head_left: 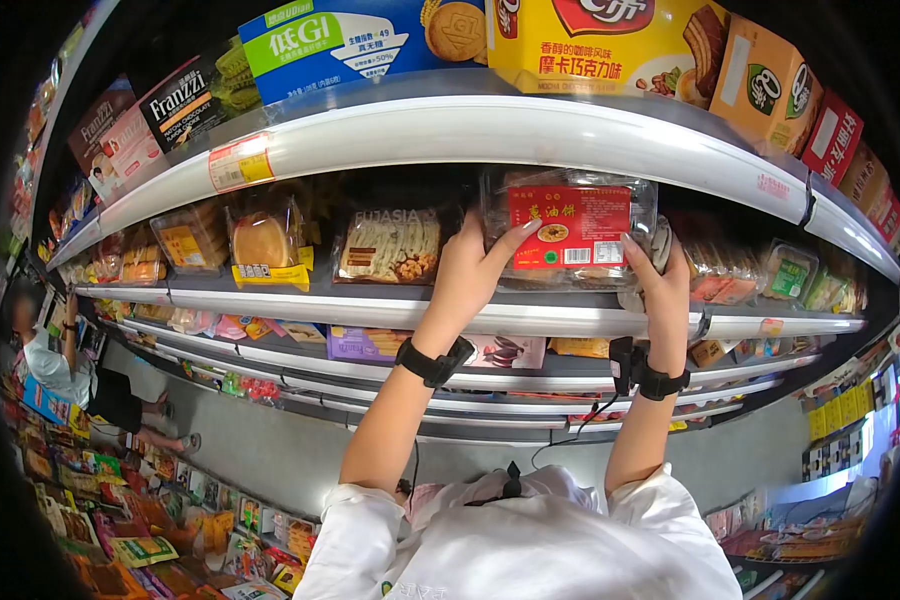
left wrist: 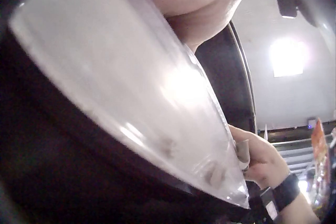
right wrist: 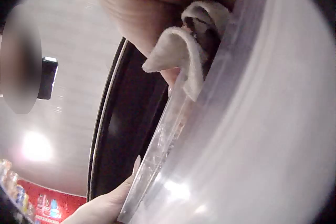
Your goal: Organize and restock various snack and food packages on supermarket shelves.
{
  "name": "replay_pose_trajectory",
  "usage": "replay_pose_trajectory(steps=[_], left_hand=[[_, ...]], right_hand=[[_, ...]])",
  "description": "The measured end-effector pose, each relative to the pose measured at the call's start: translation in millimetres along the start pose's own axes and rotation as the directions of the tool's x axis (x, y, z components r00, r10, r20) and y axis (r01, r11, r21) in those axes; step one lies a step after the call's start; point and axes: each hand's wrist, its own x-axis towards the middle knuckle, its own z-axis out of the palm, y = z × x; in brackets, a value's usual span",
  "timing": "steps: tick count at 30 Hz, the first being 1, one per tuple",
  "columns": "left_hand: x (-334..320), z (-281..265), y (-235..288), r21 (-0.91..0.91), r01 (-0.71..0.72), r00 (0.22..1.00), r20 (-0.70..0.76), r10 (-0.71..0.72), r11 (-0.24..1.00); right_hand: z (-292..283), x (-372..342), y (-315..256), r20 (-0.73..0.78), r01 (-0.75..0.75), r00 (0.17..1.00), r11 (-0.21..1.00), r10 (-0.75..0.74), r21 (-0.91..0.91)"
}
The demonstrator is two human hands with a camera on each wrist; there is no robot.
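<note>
A clear plastic box of scallion pancakes [head_left: 580, 228] with a red label is held between both hands at the shelf's front edge. My left hand [head_left: 467, 268] grips its left end, the thumb lying over the front. On the opposite end, my right hand [head_left: 668, 285] holds the box with its thumb at the label's corner. A pale cloth [right wrist: 176, 50] is tucked in the right hand against the box, as the right wrist view shows. The box's pale, shiny underside [left wrist: 115, 71] fills much of the left wrist view. Fingers behind the box are mostly hidden.
Packaged bread [head_left: 262, 240] and a FUJASIA pack [head_left: 388, 245] stand left of the box; more clear packs [head_left: 790, 275] sit to the right. A white shelf edge [head_left: 530, 130] runs close above, with biscuit boxes [head_left: 600, 45] on it. Another person [head_left: 65, 370] is at far left.
</note>
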Motion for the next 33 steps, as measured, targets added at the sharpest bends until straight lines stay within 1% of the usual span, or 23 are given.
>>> replay_pose_trajectory(steps=[1, 2, 4, 5, 7, 8, 10, 11, 13, 14, 16, 17, 19, 20, 22, 23, 26, 27, 29, 30, 31, 33], left_hand=[[-0.6, 0.7, -0.9, 0.047, -0.002, 1.000, -0.001, 0.002, 0.999], [-1.0, 1.7, -1.9, 0.048, -0.001, 1.000, -0.003, 0.001, 0.999], [-1.0, 2.9, -3.3, 0.020, -0.063, 0.998, -0.022, 0.064, 0.998], [-1.1, 2.2, -1.7, 0.024, -0.063, 0.998, -0.026, 0.064, 0.998], [-2.0, 1.0, 2.3, 0.046, -0.018, 1.000, -0.012, 0.019, 0.999], [-2.5, 1.3, 1.5, 0.048, -0.017, 1.000, -0.014, 0.018, 0.999], [-3.1, 2.4, -0.8, 0.007, -0.052, 0.998, -0.042, 0.052, 0.999], [-4.2, 2.2, 2.8, 0.010, -0.051, 0.998, -0.044, 0.051, 0.999], [-8.0, 1.8, 12.9, 0.066, 0.025, 0.999, -0.045, -0.022, 0.997], [-9.4, 2.9, 12.5, 0.067, 0.025, 0.999, -0.046, -0.022, 0.997], [-11.1, 6.7, 10.4, 0.092, -0.084, 0.989, -0.117, 0.095, 0.992], [-11.4, 8.6, 7.7, 0.092, -0.084, 0.989, -0.116, 0.094, 0.992], [-11.2, 13.0, 1.8, 0.123, -0.231, 0.953, -0.172, 0.250, 0.965], [-12.4, 14.9, 2.3, 0.122, -0.231, 0.953, -0.170, 0.250, 0.965], [-16.1, 17.9, 4.0, 0.219, -0.186, 0.956, -0.187, 0.228, 0.958], [-17.0, 18.8, 3.4, 0.220, -0.186, 0.956, -0.187, 0.228, 0.958], [-18.1, 19.9, 0.1, 0.212, -0.157, 0.954, -0.219, 0.203, 0.965], [-18.5, 19.9, -0.4, 0.225, -0.142, 0.956, -0.220, 0.192, 0.964], [-18.9, 19.3, 1.0, 0.244, -0.135, 0.956, -0.224, 0.191, 0.960], [-20.8, 19.5, 2.8, 0.264, -0.095, 0.963, -0.221, 0.157, 0.960], [-21.5, 19.5, 4.4, 0.285, -0.057, 0.968, -0.218, 0.123, 0.957], [-20.3, 20.7, 1.1, 0.294, -0.086, 0.962, -0.223, 0.156, 0.952]], right_hand=[[-1.1, 0.0, 0.2, 0.019, -0.006, 1.000, 1.000, 0.007, -0.024], [-1.1, -0.9, 1.2, 0.022, -0.007, 1.000, 1.000, 0.007, -0.023], [-0.3, -2.7, 3.5, -0.011, 0.088, 0.996, 0.994, -0.089, -0.066], [-0.3, -3.0, 3.8, -0.007, 0.089, 0.996, 0.994, -0.090, -0.063], [-1.1, -4.7, 3.6, 0.009, 0.114, 0.993, 0.980, -0.114, -0.162], [-0.8, -6.8, 2.8, 0.011, 0.113, 0.994, 0.981, -0.113, -0.159], [2.3, -11.6, -0.5, -0.046, 0.145, 0.985, 0.945, -0.165, -0.292], [3.5, -13.4, -2.6, -0.044, 0.145, 0.985, 0.946, -0.164, -0.289], [5.7, -17.0, -5.9, -0.078, 0.169, 0.976, 0.932, -0.203, -0.321], [6.3, -18.9, -5.5, -0.077, 0.168, 0.976, 0.932, -0.203, -0.320], [7.1, -22.8, -4.7, -0.084, 0.174, 0.973, 0.924, -0.214, -0.340], [7.3, -25.2, -4.6, -0.085, 0.173, 0.973, 0.924, -0.213, -0.341], [8.4, -29.7, -4.5, -0.108, 0.187, 0.964, 0.907, -0.244, -0.377], [9.4, -30.7, -5.5, -0.110, 0.186, 0.964, 0.907, -0.243, -0.378], [11.1, -32.4, -7.9, -0.166, 0.247, 0.930, 0.892, -0.328, -0.380], [10.4, -33.1, -6.9, -0.166, 0.247, 0.930, 0.892, -0.328, -0.379], [8.4, -38.1, -4.5, -0.240, 0.336, 0.836, 0.806, -0.494, -0.487], [6.2, -41.7, -4.7, -0.241, 0.337, 0.836, 0.807, -0.493, -0.484], [2.3, -48.0, -5.9, -0.284, 0.357, 0.793, 0.789, -0.539, -0.500], [1.6, -51.5, -12.7, -0.290, 0.306, 0.832, 0.827, -0.473, -0.471], [0.0, -52.7, -16.2, -0.291, 0.313, 0.829, 0.828, -0.478, -0.466], [-5.7, -52.9, -19.9, -0.154, 0.258, 0.908, 0.810, -0.390, -0.527]])
